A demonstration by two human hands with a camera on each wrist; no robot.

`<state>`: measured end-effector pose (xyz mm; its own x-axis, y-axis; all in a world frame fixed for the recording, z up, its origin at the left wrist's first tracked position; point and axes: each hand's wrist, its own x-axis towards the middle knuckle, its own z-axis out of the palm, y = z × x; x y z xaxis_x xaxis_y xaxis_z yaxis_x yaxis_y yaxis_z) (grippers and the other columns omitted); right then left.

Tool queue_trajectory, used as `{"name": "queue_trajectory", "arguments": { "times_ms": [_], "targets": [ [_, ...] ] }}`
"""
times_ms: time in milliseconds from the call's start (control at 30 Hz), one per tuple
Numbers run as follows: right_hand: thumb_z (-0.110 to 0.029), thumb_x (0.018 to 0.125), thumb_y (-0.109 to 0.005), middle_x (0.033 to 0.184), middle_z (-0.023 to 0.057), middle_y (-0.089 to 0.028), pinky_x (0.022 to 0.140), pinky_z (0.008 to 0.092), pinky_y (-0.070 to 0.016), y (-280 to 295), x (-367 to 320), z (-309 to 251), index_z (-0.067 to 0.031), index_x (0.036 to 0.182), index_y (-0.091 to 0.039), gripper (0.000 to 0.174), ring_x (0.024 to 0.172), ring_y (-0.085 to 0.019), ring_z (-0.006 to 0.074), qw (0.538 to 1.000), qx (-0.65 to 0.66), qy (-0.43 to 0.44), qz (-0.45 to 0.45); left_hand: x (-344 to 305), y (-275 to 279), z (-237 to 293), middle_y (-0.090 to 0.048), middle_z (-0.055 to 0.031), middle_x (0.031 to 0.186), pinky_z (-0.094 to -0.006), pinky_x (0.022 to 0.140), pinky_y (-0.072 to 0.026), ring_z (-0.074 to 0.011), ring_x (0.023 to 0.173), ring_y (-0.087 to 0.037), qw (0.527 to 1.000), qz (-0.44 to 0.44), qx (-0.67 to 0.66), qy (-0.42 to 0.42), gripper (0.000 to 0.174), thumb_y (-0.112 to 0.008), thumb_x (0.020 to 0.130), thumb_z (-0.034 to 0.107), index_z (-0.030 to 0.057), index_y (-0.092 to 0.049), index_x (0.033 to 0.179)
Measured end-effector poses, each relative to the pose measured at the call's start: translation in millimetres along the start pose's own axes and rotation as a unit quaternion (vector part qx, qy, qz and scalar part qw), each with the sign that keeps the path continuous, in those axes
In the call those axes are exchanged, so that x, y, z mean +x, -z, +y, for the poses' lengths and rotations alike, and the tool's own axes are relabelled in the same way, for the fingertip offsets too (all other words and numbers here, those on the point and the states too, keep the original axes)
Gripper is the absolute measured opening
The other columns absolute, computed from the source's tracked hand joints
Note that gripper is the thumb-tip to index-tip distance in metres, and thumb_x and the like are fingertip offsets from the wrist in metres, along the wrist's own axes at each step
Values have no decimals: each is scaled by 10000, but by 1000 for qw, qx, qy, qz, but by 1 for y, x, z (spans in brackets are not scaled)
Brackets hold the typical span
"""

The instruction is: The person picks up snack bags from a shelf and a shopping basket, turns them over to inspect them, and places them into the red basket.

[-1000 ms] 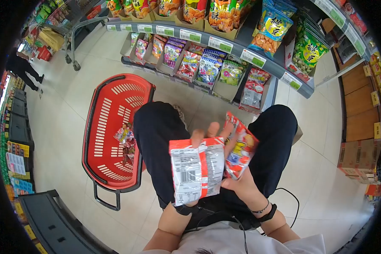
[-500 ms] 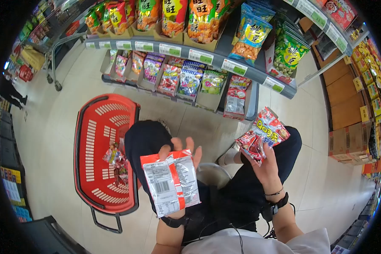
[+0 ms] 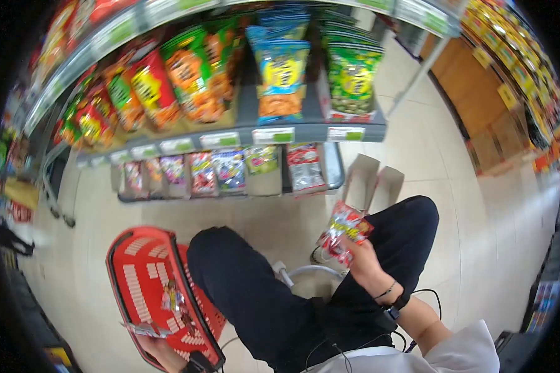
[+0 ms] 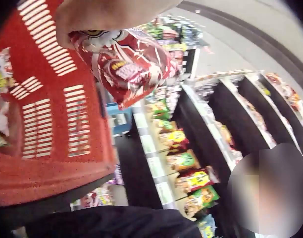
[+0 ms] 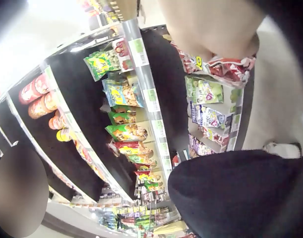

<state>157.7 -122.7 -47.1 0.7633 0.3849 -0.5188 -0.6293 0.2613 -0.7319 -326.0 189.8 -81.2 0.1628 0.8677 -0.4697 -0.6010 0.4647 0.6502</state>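
Note:
My left hand is over the near end of the red shopping basket and grips a red and silver candy bag, seen nearly edge-on in the head view. Inside the basket lie several small candy bags. On the other side, my right hand holds a second red candy bag by its lower part, above my right knee. That bag's printed face points up in the head view. The right wrist view shows my right hand at the top with its fingers on the red wrapper.
Ahead stands a shelf of snack bags, with a low row of candy boxes beneath it. Two open cardboard boxes sit on the floor near my right knee. A cable trails at the right. A trolley stands at the far left.
My left hand has carried its bag from over my lap leftward to the basket. The right hand keeps its bag and has shifted slightly left and down in view. The head view has swung.

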Motion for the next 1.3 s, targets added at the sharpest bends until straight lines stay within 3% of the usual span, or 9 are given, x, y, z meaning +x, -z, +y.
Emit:
{"name": "queue_trajectory", "arguments": {
  "times_ms": [67, 167, 300, 467, 600, 800, 867, 967, 1300],
  "targets": [
    [-72, 876, -555, 1012, 59, -620, 763, 301, -514, 6, -5, 13, -7, 1079, -555, 213, 890, -611, 150, 997, 22, -70, 26, 33, -6, -6, -513, -79, 1164, -377, 834, -424, -242, 1021, -494, 988, 95, 104, -68, 358, -558, 878, 270, 84, -496, 1177],
    [-80, 881, -550, 1022, 59, -617, 767, 304, -514, 7, -14, 24, -10, 1086, -546, 217, 892, -611, 154, 994, 36, -105, 25, 21, -9, -36, -513, -97, 1173, -363, 821, -451, -204, 1043, -501, 945, -304, 103, -62, 392, -505, 881, 282, 82, -478, 1217],
    [-91, 880, -553, 1029, 58, -616, 760, 298, -514, 11, -17, 28, -13, 1103, -527, 238, 890, -613, 155, 992, 28, -120, 23, 12, 37, -54, -466, -112, 1256, -415, 982, -372, -249, 1147, -455, 942, 6, 314, -120, 500, -466, 916, 329, 45, -378, 1318],
    [-92, 874, -553, 1009, 52, -629, 703, 295, -530, 17, -15, 22, -31, 1108, -532, 243, 835, -632, 160, 991, 27, -122, 54, 24, 50, -59, -498, -120, 1204, -365, 921, -413, -247, 1088, -484, 942, -85, 325, -14, 365, -432, 921, 260, 32, -464, 1205],
    [-85, 879, -538, 1008, 60, -629, 680, 290, -539, 27, -4, 6, -33, 1102, -533, 229, 829, -636, 158, 994, 21, -104, 30, 63, 48, -46, -503, -121, 1196, -388, 888, -450, -263, 1118, -484, 944, 157, 250, -151, 428, -430, 898, 253, 39, -406, 1268],
    [-91, 879, -527, 964, 70, -636, 700, 297, -532, 14, 47, -59, -22, 1093, -538, 225, 800, -636, 158, 997, -48, -65, 17, -84, -330, -111, -514, -112, 1179, -317, 914, -404, -207, 1069, -509, 876, -176, 390, -221, 331, -427, 924, 170, 25, -452, 1220],
    [-82, 882, -509, 958, 89, -629, 720, 297, -524, 14, 79, -79, -14, 1099, -527, 227, 822, -629, 167, 996, -70, -38, -25, -94, -386, -154, -552, -107, 1112, -298, 876, -406, -185, 1003, -527, 624, -443, 589, -259, 328, -454, 928, 223, 14, -498, 1176],
    [-75, 888, -488, 944, 86, -629, 694, 294, -525, 7, 115, -103, -18, 1091, -526, 215, 807, -631, 167, 994, -93, -9, -61, -71, -424, -284, -487, -232, 1224, -378, 949, -385, -359, 1126, -484, 505, -590, 614, -141, 396, -475, 894, 170, -8, -413, 1242],
    [-106, 896, -516, 960, 72, -639, 652, 310, -541, 37, 161, -125, -30, 1073, -535, 193, 810, -645, 154, 998, 43, -42, 22, 51, -406, -492, -425, -155, 1290, -426, 877, -456, -323, 1179, -438, 259, -449, 783, -345, 359, -592, 759, 116, 30, -497, 1094]
  ]
}}
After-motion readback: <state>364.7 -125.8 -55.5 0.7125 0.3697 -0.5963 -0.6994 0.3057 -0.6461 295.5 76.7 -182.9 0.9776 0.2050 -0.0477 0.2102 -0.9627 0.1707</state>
